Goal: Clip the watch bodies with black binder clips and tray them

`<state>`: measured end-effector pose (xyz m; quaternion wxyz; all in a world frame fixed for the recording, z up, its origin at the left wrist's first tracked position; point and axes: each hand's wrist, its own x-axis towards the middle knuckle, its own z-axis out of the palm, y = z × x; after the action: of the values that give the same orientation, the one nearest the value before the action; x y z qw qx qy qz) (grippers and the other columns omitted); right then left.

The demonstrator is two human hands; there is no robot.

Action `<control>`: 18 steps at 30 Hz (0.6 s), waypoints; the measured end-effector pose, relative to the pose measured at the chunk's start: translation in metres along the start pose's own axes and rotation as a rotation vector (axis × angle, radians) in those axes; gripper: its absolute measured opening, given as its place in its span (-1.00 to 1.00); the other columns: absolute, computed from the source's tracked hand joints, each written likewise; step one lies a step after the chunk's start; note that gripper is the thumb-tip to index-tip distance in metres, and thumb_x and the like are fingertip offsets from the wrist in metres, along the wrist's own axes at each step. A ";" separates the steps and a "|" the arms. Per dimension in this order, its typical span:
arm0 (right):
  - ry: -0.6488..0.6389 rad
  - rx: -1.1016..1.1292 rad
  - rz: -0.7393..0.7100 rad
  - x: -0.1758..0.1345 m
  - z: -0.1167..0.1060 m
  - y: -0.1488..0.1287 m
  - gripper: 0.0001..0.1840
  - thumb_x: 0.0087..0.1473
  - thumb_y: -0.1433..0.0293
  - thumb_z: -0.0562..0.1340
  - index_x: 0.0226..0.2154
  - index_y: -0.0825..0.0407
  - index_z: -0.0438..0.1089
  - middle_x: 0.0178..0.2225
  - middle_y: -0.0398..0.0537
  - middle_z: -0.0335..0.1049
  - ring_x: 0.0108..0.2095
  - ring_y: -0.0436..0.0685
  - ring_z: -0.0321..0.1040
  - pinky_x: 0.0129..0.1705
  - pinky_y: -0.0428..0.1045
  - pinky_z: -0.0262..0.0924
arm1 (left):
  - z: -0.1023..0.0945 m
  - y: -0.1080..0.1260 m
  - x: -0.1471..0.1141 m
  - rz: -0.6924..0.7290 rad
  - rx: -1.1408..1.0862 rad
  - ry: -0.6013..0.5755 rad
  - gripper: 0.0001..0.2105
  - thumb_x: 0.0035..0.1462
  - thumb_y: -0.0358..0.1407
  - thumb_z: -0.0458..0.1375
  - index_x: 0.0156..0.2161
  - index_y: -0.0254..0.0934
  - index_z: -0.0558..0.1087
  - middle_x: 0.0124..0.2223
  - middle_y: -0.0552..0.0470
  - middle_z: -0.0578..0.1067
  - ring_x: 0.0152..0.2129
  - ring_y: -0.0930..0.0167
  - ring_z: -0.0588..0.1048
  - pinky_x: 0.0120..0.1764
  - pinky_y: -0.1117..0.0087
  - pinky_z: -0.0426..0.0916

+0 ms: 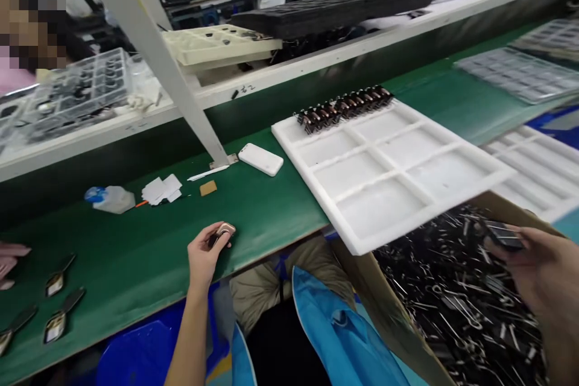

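My left hand [204,253] is closed around a small rose-gold case [225,229] just above the green bench, near its front edge. On the right, my right hand [538,259] grips a small black rectangular part [503,235] with a shiny edge; motion blurs it a little. That hand is over an open cardboard box [398,307] full of loose black parts [452,289] with metal pins. Left of my left hand, elongated pieces [55,325] with dark and gold-coloured sections lie on the bench.
A white divided tray [312,178] juts over the bench edge, with a row of dark and copper-coloured parts [346,107] along its back. A white phone [261,159], paper slips [161,189], a tan block [208,188] and a blue-capped bottle [111,199] lie beyond my left hand. A slanted post [172,66] rises behind.
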<state>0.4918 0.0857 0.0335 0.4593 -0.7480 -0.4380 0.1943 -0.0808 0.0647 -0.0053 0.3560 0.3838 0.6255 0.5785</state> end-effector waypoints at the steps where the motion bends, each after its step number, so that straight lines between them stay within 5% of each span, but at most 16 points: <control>1: -0.059 0.168 0.011 -0.009 0.013 -0.011 -0.50 0.21 -0.08 0.19 -0.62 -0.16 0.35 -0.29 0.19 0.51 -0.12 0.53 0.51 -0.18 0.44 0.34 | -0.001 0.000 0.000 -0.003 -0.007 -0.004 -0.62 -0.07 -0.15 0.54 -0.17 -0.32 0.67 -0.27 -0.09 0.70 -0.47 0.34 0.61 -0.42 0.35 0.57; 4: -0.466 0.532 0.144 -0.048 0.078 -0.060 -0.69 0.06 0.03 0.44 -0.46 -0.11 0.56 -0.12 0.24 0.58 -0.04 0.46 0.52 0.07 0.39 0.39 | -0.001 -0.001 0.000 -0.025 -0.023 -0.021 -0.62 -0.07 -0.13 0.54 -0.17 -0.32 0.69 -0.28 -0.09 0.69 -0.45 0.34 0.60 -0.42 0.37 0.57; 8: -1.053 0.680 0.072 -0.104 0.190 -0.121 -0.57 0.18 -0.07 0.40 -0.33 -0.04 0.57 -0.23 0.13 0.62 -0.14 0.36 0.54 -0.01 0.27 0.42 | -0.003 -0.001 0.002 -0.056 -0.061 -0.085 -0.63 -0.02 -0.12 0.51 -0.15 -0.30 0.70 -0.22 -0.10 0.69 -0.44 0.38 0.58 -0.44 0.43 0.55; 13: -1.201 0.838 0.053 -0.142 0.297 -0.145 -0.47 0.03 -0.03 0.53 -0.19 0.00 0.47 -0.30 -0.01 0.60 -0.40 0.12 0.44 -0.21 0.07 0.37 | -0.011 -0.003 0.003 -0.070 -0.106 -0.152 -0.64 0.00 -0.12 0.50 -0.16 -0.33 0.70 -0.29 -0.10 0.67 -0.47 0.40 0.54 -0.48 0.44 0.51; 18: -1.294 0.778 0.022 -0.150 0.330 -0.140 -0.42 0.06 -0.12 0.46 -0.27 0.07 0.48 -0.43 -0.03 0.55 -0.51 0.06 0.37 -0.43 -0.02 0.27 | -0.022 -0.005 0.004 -0.114 -0.147 -0.238 -0.60 0.00 -0.10 0.50 -0.12 -0.34 0.70 -0.30 -0.12 0.67 -0.47 0.39 0.55 -0.49 0.45 0.49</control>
<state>0.1152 0.1583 -0.0288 0.3396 -0.2729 -0.5127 0.7398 -0.1028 0.0576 -0.0084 0.4870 0.3863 0.5558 0.5520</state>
